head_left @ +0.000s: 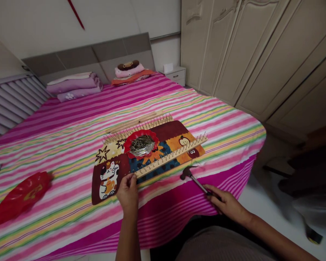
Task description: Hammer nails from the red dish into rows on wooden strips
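Between its thumb and fingers my left hand point(128, 190) grips the near end of a narrow wooden strip point(165, 159), along which a row of nails stands up. The strip slants away to the right above a patterned mat point(108, 183) with a cat picture. My right hand point(224, 201) is closed round the dark handle of a claw hammer point(195, 178), whose head rests on or just above the striped bedspread. On the mat, behind the strip, sits a red scalloped dish point(128, 145) heaped with loose nails point(143, 145). More nailed wooden strips point(138, 127) lie behind the dish.
A red plate point(21, 197) lies on the striped bedspread point(78, 174) at the left. Folded bedding point(74, 87) and a pillow stack point(130, 69) stand by the headboard point(108, 54). Wardrobe doors point(225, 47) line the right wall beside a small nightstand point(176, 75).
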Demonstrator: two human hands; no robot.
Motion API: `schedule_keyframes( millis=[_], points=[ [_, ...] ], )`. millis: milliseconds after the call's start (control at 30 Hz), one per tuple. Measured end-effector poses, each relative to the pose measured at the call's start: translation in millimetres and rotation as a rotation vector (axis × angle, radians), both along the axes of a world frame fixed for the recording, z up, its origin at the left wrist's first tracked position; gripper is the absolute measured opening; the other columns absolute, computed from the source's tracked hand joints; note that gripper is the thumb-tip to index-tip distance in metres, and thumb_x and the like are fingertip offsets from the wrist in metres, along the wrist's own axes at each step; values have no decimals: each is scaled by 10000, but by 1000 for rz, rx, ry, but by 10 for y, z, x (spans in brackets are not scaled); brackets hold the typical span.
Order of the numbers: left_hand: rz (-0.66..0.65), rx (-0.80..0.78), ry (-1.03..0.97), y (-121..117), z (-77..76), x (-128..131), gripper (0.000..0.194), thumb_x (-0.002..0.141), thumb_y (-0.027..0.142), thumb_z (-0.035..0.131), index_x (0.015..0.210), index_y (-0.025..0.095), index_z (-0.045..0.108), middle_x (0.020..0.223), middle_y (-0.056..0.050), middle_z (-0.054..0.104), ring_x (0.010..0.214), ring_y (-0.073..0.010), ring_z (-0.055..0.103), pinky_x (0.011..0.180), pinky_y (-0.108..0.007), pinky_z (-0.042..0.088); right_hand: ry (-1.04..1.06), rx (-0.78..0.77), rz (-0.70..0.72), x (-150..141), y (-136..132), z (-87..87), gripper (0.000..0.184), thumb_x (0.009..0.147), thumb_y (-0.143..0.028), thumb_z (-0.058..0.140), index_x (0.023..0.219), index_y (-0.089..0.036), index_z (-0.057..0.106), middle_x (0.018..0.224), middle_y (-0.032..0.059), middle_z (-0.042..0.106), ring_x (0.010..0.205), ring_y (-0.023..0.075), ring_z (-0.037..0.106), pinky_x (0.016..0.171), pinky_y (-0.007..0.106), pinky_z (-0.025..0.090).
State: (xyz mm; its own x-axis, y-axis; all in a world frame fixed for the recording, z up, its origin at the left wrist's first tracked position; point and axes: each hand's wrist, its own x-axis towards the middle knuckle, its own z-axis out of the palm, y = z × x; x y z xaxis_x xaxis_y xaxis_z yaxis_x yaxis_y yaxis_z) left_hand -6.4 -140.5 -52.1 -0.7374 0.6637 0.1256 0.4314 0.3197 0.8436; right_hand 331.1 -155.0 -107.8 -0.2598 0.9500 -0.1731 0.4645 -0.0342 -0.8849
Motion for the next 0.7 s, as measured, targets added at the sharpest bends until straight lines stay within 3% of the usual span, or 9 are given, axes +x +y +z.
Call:
schedule_keyframes(
  millis=[133, 233, 400, 533, 700],
  points=[
    [-51, 55, 100, 18, -43, 36, 283, 712, 432, 536, 805, 192, 655, 827, -42, 665, 813, -183, 603, 796, -310, 451, -6, 68, 34, 5, -9, 46, 448, 786, -376, 533, 1175, -173, 625, 941, 57, 734, 853, 211, 676, 788, 300, 538],
    [-71, 84, 172, 19, -69, 47, 272, 724, 420, 525, 779, 188, 655, 803, -42, 640, 795, -177, 588, 779, -302, 450, 2, 113, 99, -58, -36, 252, 441, 810, -355, 522, 1200, -168, 606, 1104, 87, 695, 1020, 228, 637, 897, 316, 494],
    [-72, 108, 229, 0, -90, 36, 250, 751, 397, 512, 781, 191, 650, 794, -38, 623, 777, -168, 573, 756, -293, 445, 38, 264, 311, -385, 8, 756, 435, 871, -284, 478, 1298, -209, 503, 950, 33, 723, 809, 144, 676, 738, 211, 528],
    [-99, 142, 254, -4, -127, 26, 224, 769, 374, 505, 776, 197, 643, 784, -32, 620, 772, -164, 572, 743, -288, 442, 37, 418, 426, -783, 144, 1026, 437, 881, -220, 453, 1317, -187, 465, 803, 6, 708, 635, 106, 640, 612, 178, 505],
    [-124, 173, 274, -2, -209, 13, 202, 780, 346, 502, 788, 198, 640, 802, -36, 627, 782, -161, 575, 737, -283, 441, -14, 565, 505, -1188, 276, 1167, 469, 866, -172, 443, 1333, -204, 428, 1030, 62, 703, 852, 160, 664, 731, 252, 511]
  ],
)
